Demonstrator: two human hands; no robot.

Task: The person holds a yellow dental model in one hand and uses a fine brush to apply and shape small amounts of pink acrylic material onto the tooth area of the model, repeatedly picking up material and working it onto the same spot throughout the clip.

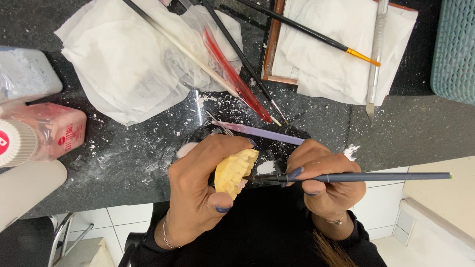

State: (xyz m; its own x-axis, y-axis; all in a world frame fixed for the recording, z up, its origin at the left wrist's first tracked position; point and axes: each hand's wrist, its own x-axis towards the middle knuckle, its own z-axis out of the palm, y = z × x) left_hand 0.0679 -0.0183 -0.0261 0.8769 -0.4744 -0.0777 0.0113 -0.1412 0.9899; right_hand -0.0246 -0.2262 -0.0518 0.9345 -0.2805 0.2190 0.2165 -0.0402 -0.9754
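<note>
The left hand holds a yellow dental cast, the fingers closed around it from above and below, with the row of teeth turned toward two o'clock. The right hand is at three o'clock of the cast and pinches a dark brush; its handle lies almost level and points to three o'clock, and its tip touches the cast near the lower edge.

Just behind the hands, at twelve o'clock, a lilac tool lies on the dark speckled counter, among white crumbs of powder. Farther, at eleven o'clock, there is a crumpled white tissue with thin brushes and a red strip over it. At one o'clock a folded tissue lies in a brown tray, carrying a brush with a gold ferrule and a metal spatula. At nine o'clock stands a pink bottle.
</note>
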